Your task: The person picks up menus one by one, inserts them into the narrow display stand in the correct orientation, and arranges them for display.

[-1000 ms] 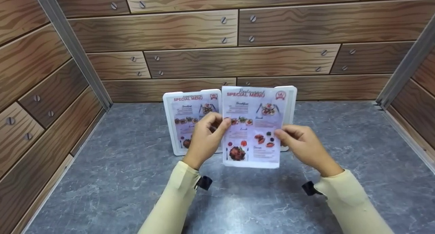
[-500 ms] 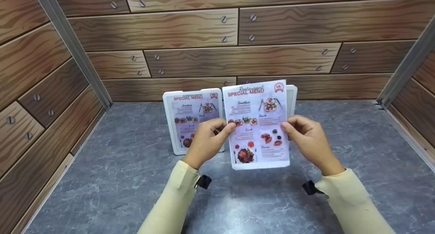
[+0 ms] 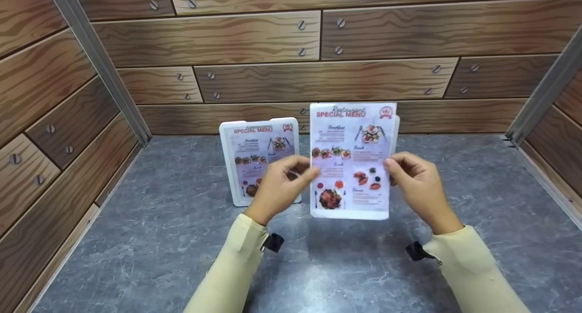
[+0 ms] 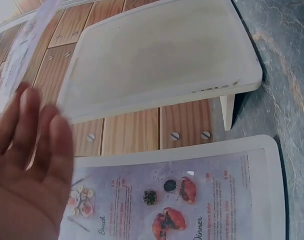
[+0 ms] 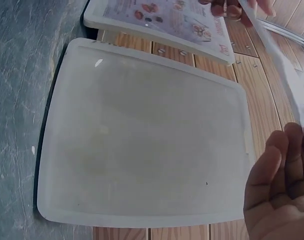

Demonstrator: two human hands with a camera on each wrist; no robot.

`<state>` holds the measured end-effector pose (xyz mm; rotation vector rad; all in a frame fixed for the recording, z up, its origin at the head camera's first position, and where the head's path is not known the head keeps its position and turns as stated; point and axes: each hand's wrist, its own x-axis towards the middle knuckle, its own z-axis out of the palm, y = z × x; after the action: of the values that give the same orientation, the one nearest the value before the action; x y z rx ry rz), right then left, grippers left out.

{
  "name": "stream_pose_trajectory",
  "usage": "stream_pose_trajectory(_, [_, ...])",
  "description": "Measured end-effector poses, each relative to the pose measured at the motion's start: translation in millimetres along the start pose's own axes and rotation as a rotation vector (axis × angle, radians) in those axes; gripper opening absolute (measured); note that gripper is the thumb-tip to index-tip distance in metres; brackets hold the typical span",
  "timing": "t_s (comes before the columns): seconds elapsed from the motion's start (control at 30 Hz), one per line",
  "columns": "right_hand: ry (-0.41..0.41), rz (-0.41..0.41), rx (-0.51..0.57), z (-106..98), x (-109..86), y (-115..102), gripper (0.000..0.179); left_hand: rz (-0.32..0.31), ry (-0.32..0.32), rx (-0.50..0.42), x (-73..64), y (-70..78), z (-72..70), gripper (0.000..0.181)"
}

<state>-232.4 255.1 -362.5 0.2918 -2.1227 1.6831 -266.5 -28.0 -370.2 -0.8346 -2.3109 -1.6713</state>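
A printed restaurant menu sheet [image 3: 350, 167] is held upright in the air between both hands. My left hand [image 3: 279, 185] pinches its left edge, thumb in front. On the opposite edge, my right hand [image 3: 418, 188] pinches the paper at about the same height. Behind the sheet stands a blank white display stand [image 5: 142, 135], mostly hidden in the head view but fully facing the right wrist camera. To its left, a matching white stand with a menu in it [image 3: 250, 149] leans back on the table, partly covered by my left hand.
The grey marbled tabletop [image 3: 154, 249] reaches to a wood-print back wall [image 3: 254, 40]. Side walls with metal corner strips [image 3: 97, 67] close it in left and right. The blank stand has a rear leg [image 4: 227, 112] in the left wrist view.
The menu sheet has risen a little and shifted right, tilting briefly and then straightening. Both hands have moved slightly with it, the right one upward. The stands have stayed put.
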Motion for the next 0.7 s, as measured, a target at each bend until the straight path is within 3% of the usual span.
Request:
stream_pose_trajectory(0.1, [0.002,0.008,0.029,-0.7,-0.2,0.5,0.018,-0.019,-0.114,0.037,-1.5,0.8,1.7,0.024])
stream_pose_trajectory(0.2, [-0.011,0.019,0.068,-0.1,-1.0,0.2,0.017,-0.009,-0.162,0.062,-2.1,0.8,2.5,0.033])
stream_pose_trajectory(0.4, [-0.059,0.046,0.116,3.0,-1.8,-1.8,0.015,0.0,-0.145,0.033,-2.3,0.3,1.3,0.038])
stream_pose_trajectory(0.57, [-0.05,0.053,0.08,1.0,-0.9,-1.1,0.017,-0.001,-0.138,0.018,-2.2,-0.1,0.9,0.041])
stream_pose_trajectory(0.7, [-0.023,0.062,0.042,-1.6,0.3,-0.5,0.02,-0.009,-0.132,-0.004,-2.7,-0.6,1.4,0.03])
